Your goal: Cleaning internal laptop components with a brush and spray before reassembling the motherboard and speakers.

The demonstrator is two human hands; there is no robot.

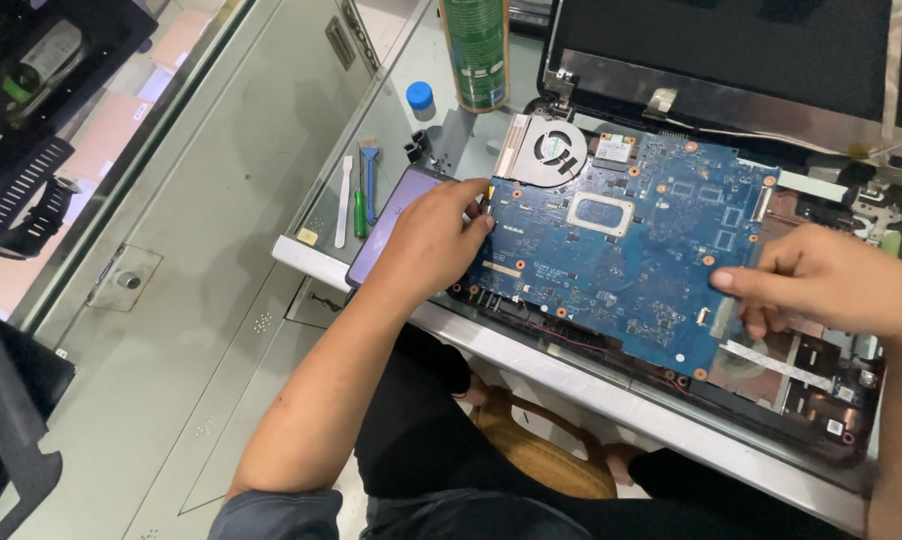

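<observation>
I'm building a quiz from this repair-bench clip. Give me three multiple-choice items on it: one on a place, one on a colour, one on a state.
1. Where is the cooling fan on the circuit board?
A. top left corner
B. bottom right corner
C. centre

2. What colour is the bottle cap beside the spray can?
A. red
B. blue
C. yellow

3. How is the laptop?
A. closed
B. open, keyboard in place
C. opened up, board bare

Answers:
1 A, the fan sits at the board's top left, above the left hand.
2 B, the cap is blue.
3 C, the bare blue board shows, with the right hand at its right edge.
</observation>
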